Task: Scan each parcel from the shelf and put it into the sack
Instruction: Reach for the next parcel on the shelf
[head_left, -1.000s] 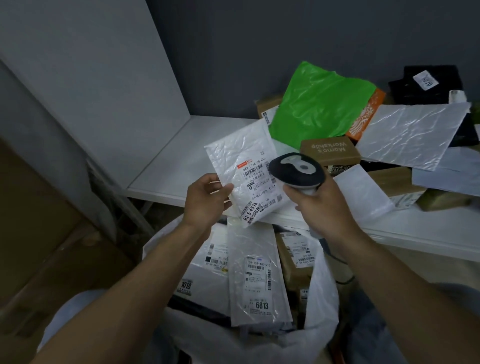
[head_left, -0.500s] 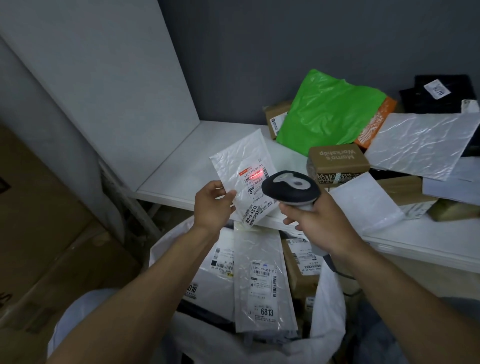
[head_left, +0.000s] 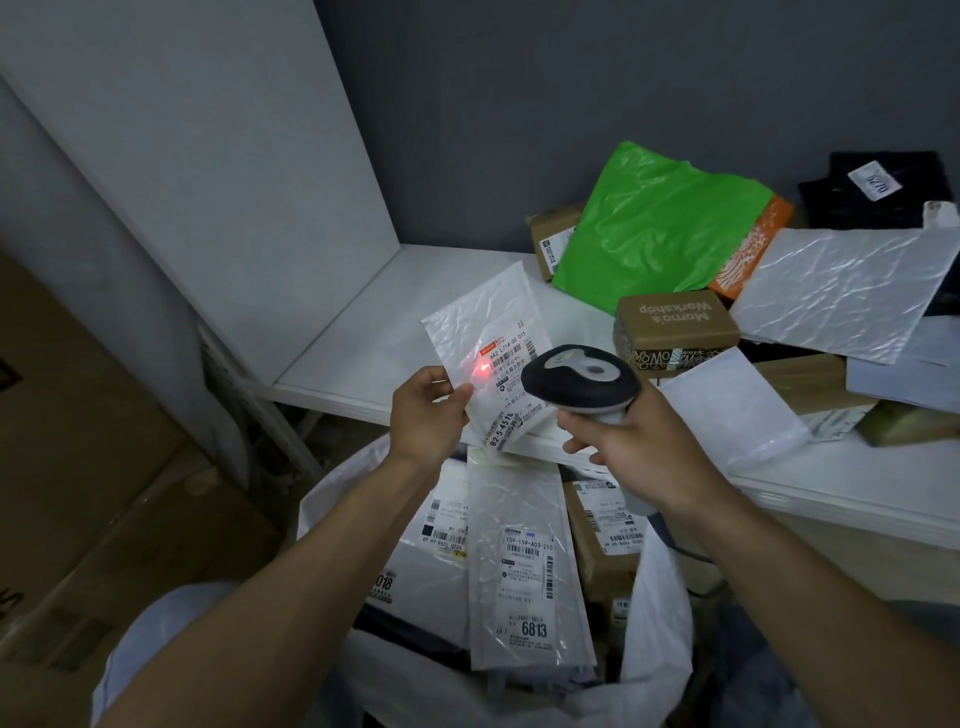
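Dark grey wall (head_left: 571, 104) behind, white panel (head_left: 197, 156) left.

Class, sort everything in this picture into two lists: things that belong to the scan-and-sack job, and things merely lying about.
Job: white parcel in the left hand; scanner in the right hand; sack with parcels inside; green parcel and brown box waiting on the shelf.
Lying about: cardboard carton at left; white side panel.
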